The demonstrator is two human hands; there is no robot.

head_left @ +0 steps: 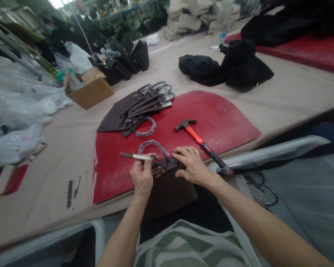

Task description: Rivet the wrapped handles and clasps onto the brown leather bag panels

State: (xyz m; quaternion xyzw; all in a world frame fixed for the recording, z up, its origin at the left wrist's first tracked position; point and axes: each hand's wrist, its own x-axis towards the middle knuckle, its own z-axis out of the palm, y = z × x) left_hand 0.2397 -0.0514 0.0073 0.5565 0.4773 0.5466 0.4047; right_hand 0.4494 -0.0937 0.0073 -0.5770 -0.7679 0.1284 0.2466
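My left hand [143, 178] pinches a thin tool [141, 157] with a white middle and a dark flat end pointing left. Its fingertips are also at the edge of a dark brown panel [174, 189] with a gold-coloured clasp [158, 171]. My right hand [192, 165] grips the panel's upper right edge, fingers on top and thumb below. A plastic-wrapped loop handle [153, 142] rises from the panel over the red board [117, 163]. The panel's lower part hangs past the table edge over my lap. A claw hammer [202, 142] with an orange and black handle lies right of my hands.
Dark panels [111, 118] with wrapped handles are stacked at the board's back left. Behind are a cardboard box [90, 91], black cloth [225, 68] and a bottle [221, 24]. Two small tools [69, 193] lie left. Grey bins [295, 148] flank my lap.
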